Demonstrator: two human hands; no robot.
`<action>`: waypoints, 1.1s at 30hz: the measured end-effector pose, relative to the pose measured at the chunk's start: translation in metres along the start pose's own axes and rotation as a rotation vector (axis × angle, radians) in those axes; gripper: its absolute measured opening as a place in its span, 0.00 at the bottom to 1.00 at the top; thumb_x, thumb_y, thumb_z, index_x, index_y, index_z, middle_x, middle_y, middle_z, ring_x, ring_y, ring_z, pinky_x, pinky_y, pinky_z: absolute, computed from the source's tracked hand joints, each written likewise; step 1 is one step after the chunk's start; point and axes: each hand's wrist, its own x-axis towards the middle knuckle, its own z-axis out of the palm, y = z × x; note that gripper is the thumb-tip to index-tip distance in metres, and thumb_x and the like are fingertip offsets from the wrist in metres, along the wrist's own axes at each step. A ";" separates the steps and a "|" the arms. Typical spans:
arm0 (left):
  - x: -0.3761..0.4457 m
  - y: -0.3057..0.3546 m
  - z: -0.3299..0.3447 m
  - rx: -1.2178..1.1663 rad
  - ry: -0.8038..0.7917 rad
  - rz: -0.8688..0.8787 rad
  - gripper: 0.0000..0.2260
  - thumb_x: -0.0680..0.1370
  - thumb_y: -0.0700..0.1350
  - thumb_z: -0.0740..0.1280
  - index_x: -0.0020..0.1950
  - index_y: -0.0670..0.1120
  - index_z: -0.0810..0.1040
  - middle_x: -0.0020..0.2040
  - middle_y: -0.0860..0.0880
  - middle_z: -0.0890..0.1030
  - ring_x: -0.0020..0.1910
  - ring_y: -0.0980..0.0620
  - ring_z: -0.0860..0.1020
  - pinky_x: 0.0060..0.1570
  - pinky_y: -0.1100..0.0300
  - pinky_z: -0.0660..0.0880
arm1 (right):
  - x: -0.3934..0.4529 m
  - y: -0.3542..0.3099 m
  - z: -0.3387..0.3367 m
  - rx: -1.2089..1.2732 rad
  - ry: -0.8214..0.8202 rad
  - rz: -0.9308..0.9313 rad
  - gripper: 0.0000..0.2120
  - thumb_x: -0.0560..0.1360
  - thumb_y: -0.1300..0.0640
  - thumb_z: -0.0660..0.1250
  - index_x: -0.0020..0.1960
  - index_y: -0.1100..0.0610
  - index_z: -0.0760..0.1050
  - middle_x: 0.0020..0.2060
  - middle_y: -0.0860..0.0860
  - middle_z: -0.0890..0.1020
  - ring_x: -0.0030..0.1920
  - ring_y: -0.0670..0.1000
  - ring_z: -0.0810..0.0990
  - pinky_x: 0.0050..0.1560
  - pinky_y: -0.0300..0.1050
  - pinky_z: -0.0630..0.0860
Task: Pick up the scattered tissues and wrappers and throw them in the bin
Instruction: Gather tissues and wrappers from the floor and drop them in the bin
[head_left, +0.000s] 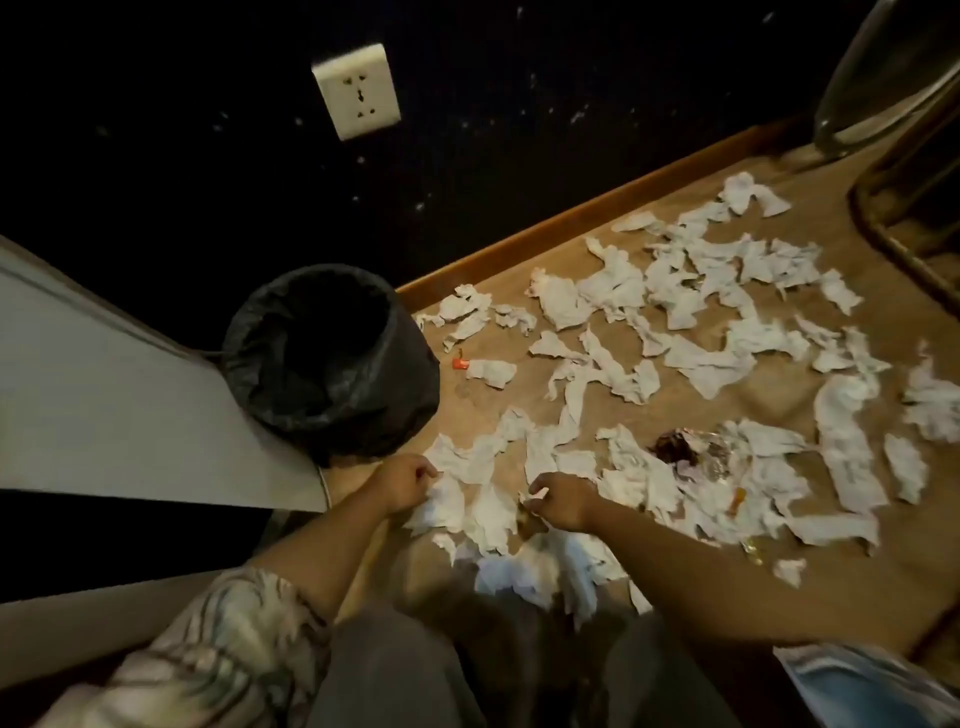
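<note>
Head view: torn, crumpled white paper tissues (613, 364) lie scattered thickly across the tan wooden floor (810, 561), from the person's knees out to the dark wall. Among them sit a crinkled dark-and-silver foil wrapper (680, 449), a small orange wrapper scrap (736, 501) and an orange-capped bit (459, 364) near the round bin lined with a black plastic bag (332, 358), which stands open at the floor's left edge, close beside the left hand.

The left hand (405, 486) has its fingers curled in, pinching the edge of a crumpled white tissue piece (441, 506) on the floor. The right hand (561, 501) is likewise clenched, its fingers gripping a small white shred of tissue (537, 493) just above the pile.

These scraps should handle as nearly weightless, soft and limp; they will probably crush easily and tear if tugged by a corner. Bunching several into a wad from the middle seems the better hold. The foil wrapper looks stiffer and springy, likely to crackle and slip, so a pinch across its crumpled body would suit.
</note>
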 end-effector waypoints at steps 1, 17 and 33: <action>0.022 -0.006 0.006 0.040 -0.013 0.007 0.12 0.80 0.40 0.63 0.62 0.45 0.78 0.64 0.44 0.77 0.60 0.46 0.76 0.60 0.58 0.73 | 0.020 0.005 0.009 0.002 -0.001 -0.024 0.21 0.76 0.52 0.69 0.66 0.58 0.72 0.58 0.56 0.80 0.59 0.56 0.78 0.51 0.40 0.70; 0.128 -0.123 0.162 0.380 0.034 0.309 0.46 0.58 0.74 0.68 0.71 0.56 0.64 0.77 0.46 0.54 0.76 0.42 0.53 0.73 0.47 0.58 | 0.152 0.033 0.177 -0.326 0.318 -0.267 0.37 0.69 0.31 0.66 0.73 0.45 0.61 0.73 0.58 0.59 0.70 0.60 0.60 0.66 0.56 0.67; 0.098 -0.152 0.196 -0.413 0.704 0.309 0.17 0.77 0.35 0.57 0.64 0.41 0.77 0.58 0.48 0.72 0.55 0.55 0.71 0.57 0.63 0.69 | 0.133 0.022 0.195 0.668 0.787 -0.327 0.10 0.75 0.58 0.56 0.51 0.55 0.74 0.38 0.50 0.79 0.35 0.45 0.76 0.37 0.40 0.73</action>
